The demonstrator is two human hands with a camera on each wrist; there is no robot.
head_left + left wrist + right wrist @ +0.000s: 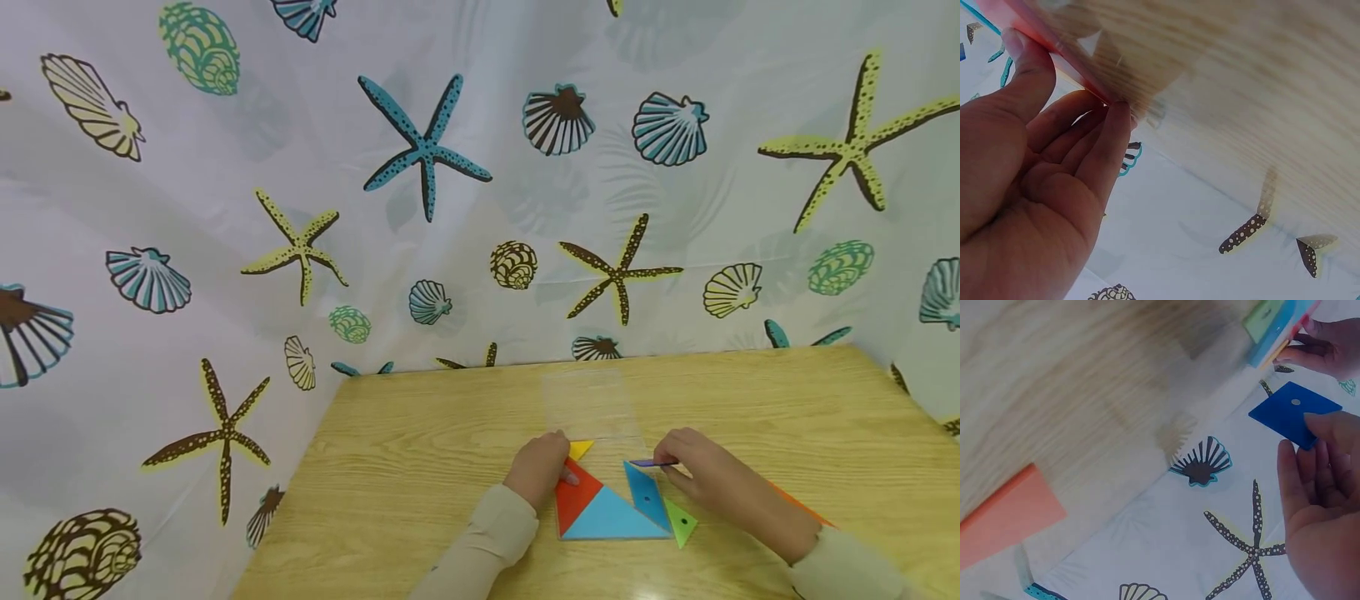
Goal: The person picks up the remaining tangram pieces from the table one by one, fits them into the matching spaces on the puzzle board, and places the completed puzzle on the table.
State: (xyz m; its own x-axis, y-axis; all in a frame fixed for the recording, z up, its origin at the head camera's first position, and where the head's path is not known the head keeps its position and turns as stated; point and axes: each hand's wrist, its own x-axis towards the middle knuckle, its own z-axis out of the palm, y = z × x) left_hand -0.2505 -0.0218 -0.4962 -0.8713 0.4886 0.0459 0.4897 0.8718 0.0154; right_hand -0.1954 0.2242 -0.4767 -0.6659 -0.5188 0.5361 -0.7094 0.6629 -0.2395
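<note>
- One flat red triangle (576, 495) is gripped at its edge by the left hand (538, 471), fingers and thumb curled, apparently for steadying.
- Light-blue triangle (615, 518), smooth-faced, is abutted at four o'clock.
- From that, dark-blue four-sided plate (1288, 415) is pinched at one o'clock by the right hand's (693, 468) fingers and thumb, presumably keeping its dotted face exposed.

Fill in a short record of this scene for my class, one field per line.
Left hand: holds red triangle at its edge
Right hand: pinches dark blue piece, off the table
Beside red triangle: light blue triangle, yellow piece
Far right piece: orange piece, partly hidden by the arm in the head view
Also on table: green triangle
Backdrop: white cloth, starfish and shell print
</note>
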